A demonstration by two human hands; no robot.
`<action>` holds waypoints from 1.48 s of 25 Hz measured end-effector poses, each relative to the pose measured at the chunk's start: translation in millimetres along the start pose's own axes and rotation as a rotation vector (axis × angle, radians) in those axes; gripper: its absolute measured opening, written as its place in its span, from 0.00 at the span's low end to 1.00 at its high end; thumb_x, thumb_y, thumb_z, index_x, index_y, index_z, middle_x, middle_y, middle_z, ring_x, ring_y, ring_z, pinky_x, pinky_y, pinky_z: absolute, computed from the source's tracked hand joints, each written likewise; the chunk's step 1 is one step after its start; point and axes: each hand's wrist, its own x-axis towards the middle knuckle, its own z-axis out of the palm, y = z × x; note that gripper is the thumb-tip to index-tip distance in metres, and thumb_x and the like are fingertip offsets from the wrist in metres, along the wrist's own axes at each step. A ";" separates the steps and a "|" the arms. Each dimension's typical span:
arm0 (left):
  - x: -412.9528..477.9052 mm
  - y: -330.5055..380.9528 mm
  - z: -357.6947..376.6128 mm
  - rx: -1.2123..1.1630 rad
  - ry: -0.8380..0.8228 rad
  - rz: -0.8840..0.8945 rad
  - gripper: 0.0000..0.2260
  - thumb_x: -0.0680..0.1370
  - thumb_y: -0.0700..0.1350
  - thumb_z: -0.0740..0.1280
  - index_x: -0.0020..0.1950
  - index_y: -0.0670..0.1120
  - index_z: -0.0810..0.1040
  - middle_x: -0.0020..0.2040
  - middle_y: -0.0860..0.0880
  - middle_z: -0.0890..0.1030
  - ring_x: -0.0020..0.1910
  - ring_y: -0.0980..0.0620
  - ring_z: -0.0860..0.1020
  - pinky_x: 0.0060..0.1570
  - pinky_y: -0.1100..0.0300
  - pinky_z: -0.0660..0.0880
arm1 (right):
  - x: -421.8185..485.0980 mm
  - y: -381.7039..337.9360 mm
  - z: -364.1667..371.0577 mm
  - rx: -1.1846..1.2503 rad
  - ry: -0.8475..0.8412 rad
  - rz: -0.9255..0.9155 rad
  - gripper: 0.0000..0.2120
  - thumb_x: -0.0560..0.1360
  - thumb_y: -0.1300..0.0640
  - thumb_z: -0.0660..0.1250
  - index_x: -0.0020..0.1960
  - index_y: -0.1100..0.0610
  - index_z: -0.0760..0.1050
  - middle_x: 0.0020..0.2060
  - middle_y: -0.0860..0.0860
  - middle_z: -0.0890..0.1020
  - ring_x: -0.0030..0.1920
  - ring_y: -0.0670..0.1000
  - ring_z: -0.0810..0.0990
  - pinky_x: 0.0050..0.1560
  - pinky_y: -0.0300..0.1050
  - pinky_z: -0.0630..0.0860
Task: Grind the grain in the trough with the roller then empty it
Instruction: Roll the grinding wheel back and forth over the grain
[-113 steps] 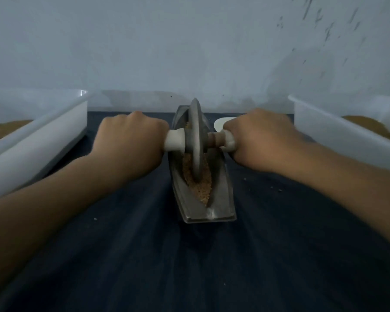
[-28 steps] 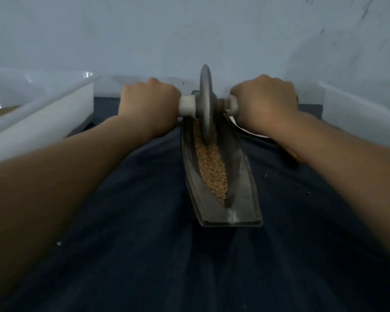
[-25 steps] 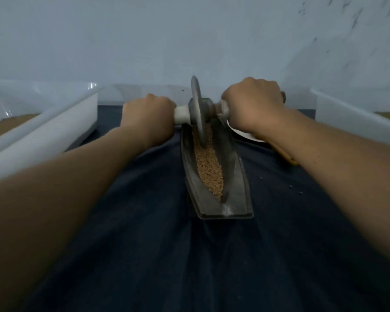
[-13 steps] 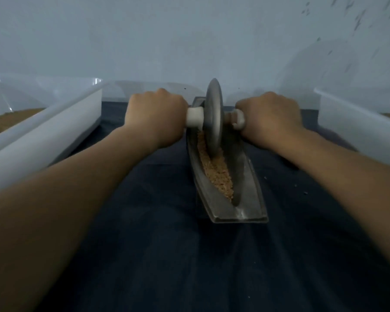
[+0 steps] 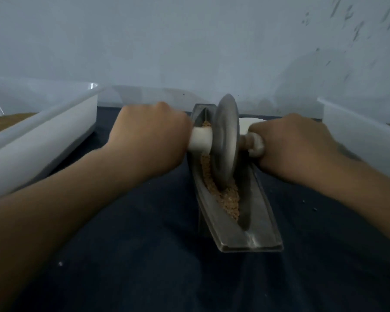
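Note:
A long, boat-shaped metal trough [image 5: 260, 224] lies on the dark cloth, pointing away from me. Brown grain [image 5: 227, 199] fills its groove. A grey metal disc roller [image 5: 225, 143] stands upright in the groove, about midway along the trough. My left hand [image 5: 149, 136] is closed around the roller's white left handle. My right hand [image 5: 293, 143] grips the right handle, whose white end shows beside my fingers. Both forearms reach in from the near edge.
A white plastic bin [image 5: 43, 140] holding brown grain sits at the left, and another white bin [image 5: 360, 131] at the right. A white dish [image 5: 250, 122] peeks out behind my right hand. A pale wall stands close behind. A few loose grains lie on the dark cloth [image 5: 144, 255].
The roller has come back toward me along the groove, from the trough's far end to its middle. Both hands keep their grip on the handles.

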 end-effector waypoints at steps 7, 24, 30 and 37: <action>40.4 4.4 5.4 -0.008 -0.133 -0.086 0.05 0.76 0.47 0.66 0.51 0.50 0.78 0.36 0.49 0.65 0.35 0.46 0.69 0.36 0.54 0.66 | 39.9 -2.7 25.9 0.046 -0.022 0.083 0.10 0.75 0.50 0.67 0.39 0.49 0.67 0.33 0.47 0.71 0.38 0.58 0.77 0.31 0.43 0.61; 6.0 -2.2 4.1 -0.169 -0.211 -0.110 0.03 0.74 0.51 0.67 0.47 0.55 0.77 0.36 0.54 0.71 0.32 0.51 0.69 0.32 0.57 0.65 | 31.1 -3.0 -11.1 -0.018 -0.194 -0.042 0.04 0.70 0.50 0.68 0.39 0.48 0.73 0.34 0.46 0.75 0.34 0.51 0.75 0.30 0.41 0.65; -11.1 -1.5 -0.3 -0.027 -0.013 -0.042 0.06 0.70 0.52 0.69 0.38 0.56 0.73 0.29 0.55 0.64 0.23 0.56 0.59 0.26 0.65 0.53 | 1.4 1.4 -11.9 -0.061 -0.049 -0.078 0.11 0.64 0.47 0.67 0.30 0.45 0.66 0.23 0.41 0.67 0.22 0.42 0.64 0.24 0.33 0.56; 35.8 3.0 17.8 -0.088 -0.105 -0.167 0.05 0.78 0.46 0.64 0.49 0.48 0.78 0.37 0.48 0.69 0.35 0.45 0.69 0.35 0.53 0.67 | 52.8 -10.7 13.1 0.001 -0.051 0.062 0.10 0.74 0.48 0.69 0.41 0.48 0.68 0.34 0.49 0.69 0.36 0.54 0.70 0.34 0.44 0.63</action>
